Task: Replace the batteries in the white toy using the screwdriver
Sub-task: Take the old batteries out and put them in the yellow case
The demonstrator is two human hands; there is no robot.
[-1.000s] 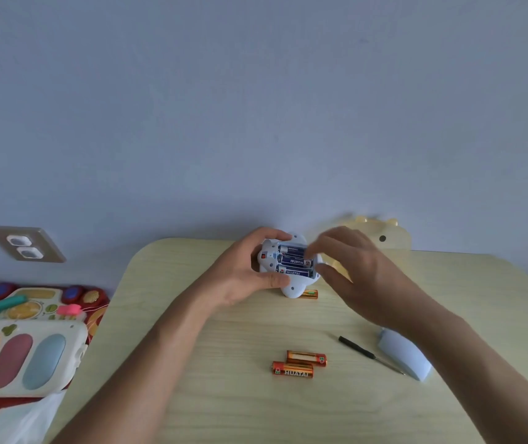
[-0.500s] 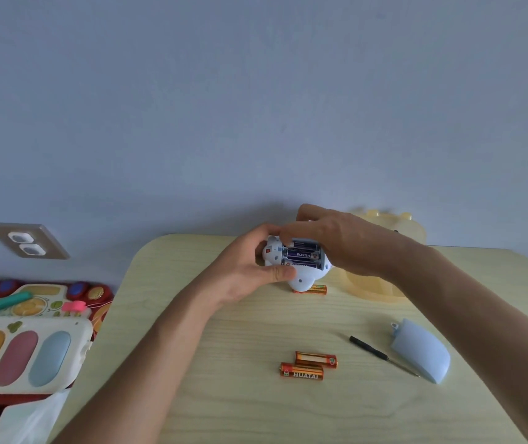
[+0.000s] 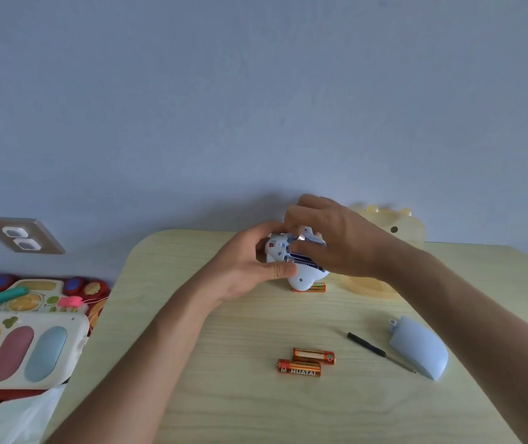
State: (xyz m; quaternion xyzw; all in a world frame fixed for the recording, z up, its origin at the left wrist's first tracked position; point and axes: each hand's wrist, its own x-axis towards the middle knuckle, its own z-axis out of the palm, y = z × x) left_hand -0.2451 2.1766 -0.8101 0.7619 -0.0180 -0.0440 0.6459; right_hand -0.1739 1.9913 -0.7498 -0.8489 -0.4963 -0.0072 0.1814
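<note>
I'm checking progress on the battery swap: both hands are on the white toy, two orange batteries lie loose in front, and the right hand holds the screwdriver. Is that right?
Not quite. In the head view the screwdriver lies on the table, beside the blue cover, in nobody's grip. The rest stands: the left hand and right hand are on the white toy, orange batteries in front.

Pale wood table (image 3: pixel 224 395): three orange batteries (image 3: pixel 299 368), screwdriver (image 3: pixel 381 352), blue cover (image 3: pixel 419 347).

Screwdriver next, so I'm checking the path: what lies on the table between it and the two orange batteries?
Nothing: in the head view, bare table separates the screwdriver from the two orange batteries.
</note>
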